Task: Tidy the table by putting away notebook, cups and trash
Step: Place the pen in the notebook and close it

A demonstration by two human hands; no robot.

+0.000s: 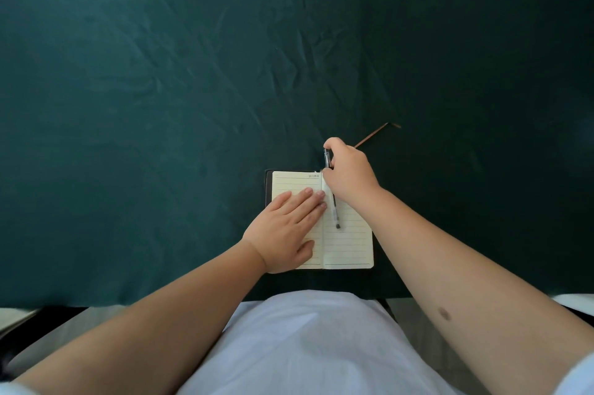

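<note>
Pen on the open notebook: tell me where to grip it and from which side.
Grip the pen at its far end, from above on the right, as the right hand does. It lies along the notebook gutter, and the left hand covers the left page.

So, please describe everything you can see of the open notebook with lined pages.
The small open notebook with cream lined pages and a dark cover lies flat on the dark green cloth, near the table's front edge. The left hand rests flat on its left page. A clear pen lies along the middle fold; the right hand holds the pen's upper end. A brown ribbon extends beyond its top.
</note>
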